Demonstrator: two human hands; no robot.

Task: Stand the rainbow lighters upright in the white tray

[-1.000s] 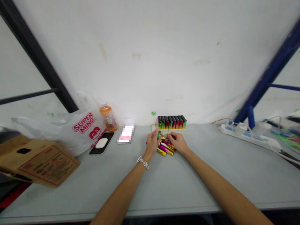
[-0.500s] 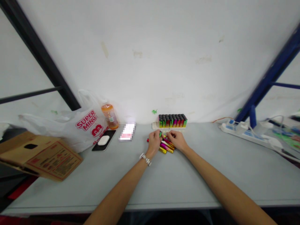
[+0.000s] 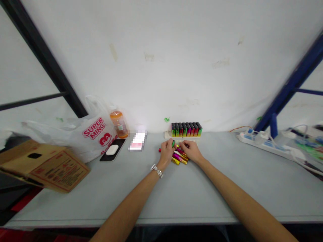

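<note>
A short green tube with a shiny surface is pinched in my left hand, which wears a silver bracelet. Close beside it on the right, my right hand has its fingers bent together over the pile; what they hold is too small to make out. Beneath and between both hands lies a loose pile of shiny coloured tubes in yellow, magenta and red. Just beyond, upright rows of similar tubes with black tops stand in a white tray with holes, whose left end shows.
To the left are a cardboard box, a white plastic bag, an orange bottle, a phone under a white case, and a lit, blurred screen. A power strip with cables lies right. A wall stands behind.
Both hands stay almost in the same place over the pile, the green tube still in my left fingers. The whole view has shifted very slightly.
</note>
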